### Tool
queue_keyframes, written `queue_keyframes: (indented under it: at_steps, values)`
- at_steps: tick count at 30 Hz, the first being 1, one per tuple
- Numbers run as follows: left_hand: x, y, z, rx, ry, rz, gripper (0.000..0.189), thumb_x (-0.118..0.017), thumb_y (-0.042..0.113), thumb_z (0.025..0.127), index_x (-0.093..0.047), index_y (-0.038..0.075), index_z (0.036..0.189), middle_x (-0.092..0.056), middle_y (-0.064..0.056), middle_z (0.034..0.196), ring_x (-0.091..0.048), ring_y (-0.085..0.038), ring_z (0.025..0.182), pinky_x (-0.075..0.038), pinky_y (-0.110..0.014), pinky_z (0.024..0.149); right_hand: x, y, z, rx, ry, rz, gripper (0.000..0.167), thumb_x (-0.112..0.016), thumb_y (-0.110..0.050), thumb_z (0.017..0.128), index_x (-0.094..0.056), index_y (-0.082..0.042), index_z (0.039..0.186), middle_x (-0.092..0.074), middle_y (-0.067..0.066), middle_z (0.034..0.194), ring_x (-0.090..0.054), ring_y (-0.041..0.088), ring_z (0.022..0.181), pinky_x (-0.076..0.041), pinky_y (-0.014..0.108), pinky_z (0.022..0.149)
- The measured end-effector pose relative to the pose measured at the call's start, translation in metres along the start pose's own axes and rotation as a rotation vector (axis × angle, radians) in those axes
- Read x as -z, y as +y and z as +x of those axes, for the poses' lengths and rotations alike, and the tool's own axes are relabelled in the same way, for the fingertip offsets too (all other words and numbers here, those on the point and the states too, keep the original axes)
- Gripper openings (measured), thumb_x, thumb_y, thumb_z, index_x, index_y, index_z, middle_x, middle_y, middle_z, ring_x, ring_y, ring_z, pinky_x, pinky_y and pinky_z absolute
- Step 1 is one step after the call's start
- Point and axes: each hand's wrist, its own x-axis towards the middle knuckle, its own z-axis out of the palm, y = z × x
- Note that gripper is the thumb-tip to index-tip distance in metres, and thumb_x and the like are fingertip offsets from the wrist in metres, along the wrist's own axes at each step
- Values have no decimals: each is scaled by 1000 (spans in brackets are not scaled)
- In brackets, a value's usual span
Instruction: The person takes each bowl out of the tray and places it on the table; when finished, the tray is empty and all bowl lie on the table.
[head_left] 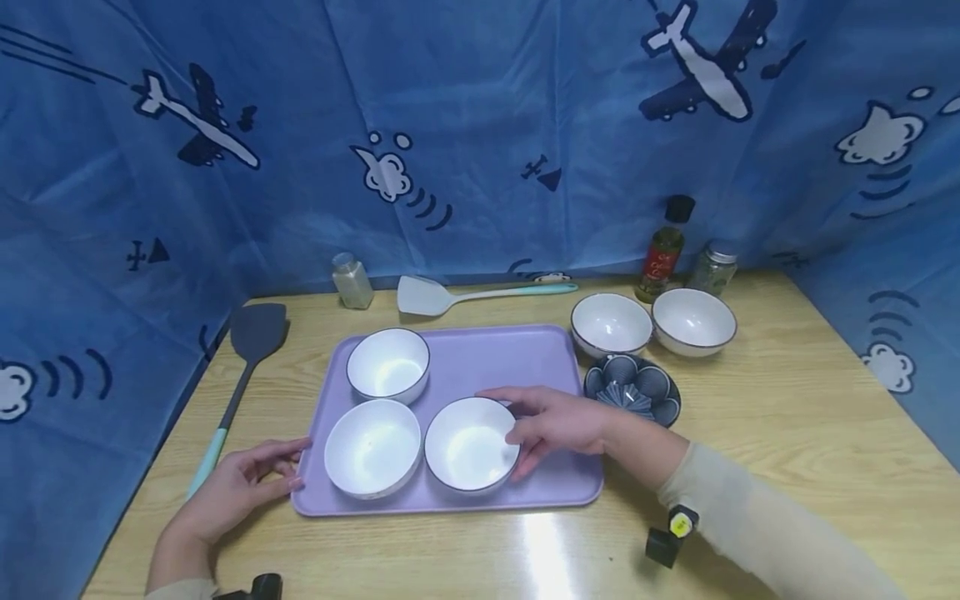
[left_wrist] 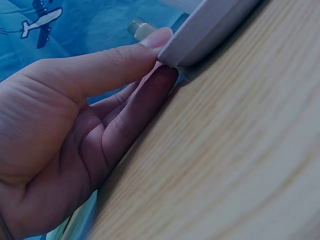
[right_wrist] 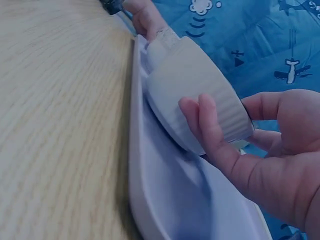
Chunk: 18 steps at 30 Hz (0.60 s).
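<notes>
My right hand (head_left: 558,423) grips a white bowl (head_left: 471,446) with a dark rim by its right side, over the front middle of the lilac tray (head_left: 498,357). The right wrist view shows fingers at the rim and others against the ribbed outer wall of this bowl (right_wrist: 200,90), its base close over the tray. At the tray's left edge, my left hand (head_left: 243,479) pinches the rim, thumb on top and a finger beneath, as the left wrist view shows. Two more white bowls stand on the tray's left half, one at the back (head_left: 388,365) and one in front (head_left: 372,447).
Right of the tray sit two white bowls (head_left: 611,323) (head_left: 693,321) and a dark patterned bowl (head_left: 633,390). Behind them stand a sauce bottle (head_left: 662,254) and a glass jar (head_left: 712,271). A white spatula (head_left: 423,296), a shaker (head_left: 352,282) and a dark spatula (head_left: 257,332) lie around.
</notes>
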Motion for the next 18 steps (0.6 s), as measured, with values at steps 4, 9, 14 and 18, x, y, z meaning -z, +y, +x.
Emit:
queue_keyframes:
  at_steps: [4, 9, 14, 18]
  values:
    - [0, -1, 0, -5, 7, 6, 59, -79, 33, 86, -60, 10, 137, -67, -7, 110, -62, -5, 96, -42, -6, 89, 3, -5, -7, 11, 2, -52, 67, -54, 1, 93, -36, -17, 155, -31, 24, 154, -73, 34, 82, -60, 47, 77]
    - [3, -1, 0, -7, 10, 3, 59, -79, 32, 86, -60, 10, 137, -67, -7, 108, -62, -6, 94, -43, -8, 88, 9, -14, -16, 17, 2, -60, 66, -55, 0, 94, -37, -21, 154, -30, 21, 156, -73, 35, 82, -60, 48, 78]
    - [4, 1, 0, -14, 13, -13, 59, -79, 30, 86, -60, 8, 137, -67, -7, 106, -63, -7, 94, -44, -9, 87, 17, -21, -32, 55, -9, -34, 67, -54, 1, 95, -35, -20, 155, -30, 21, 155, -73, 35, 80, -59, 48, 79]
    - [2, 1, 0, -1, 0, -31, 60, -79, 31, 86, -59, 8, 138, -67, -7, 107, -63, -9, 94, -45, -11, 88, 23, -23, -51, 87, -13, -14, 69, -54, 2, 95, -30, -15, 157, -31, 23, 152, -73, 34, 80, -59, 49, 78]
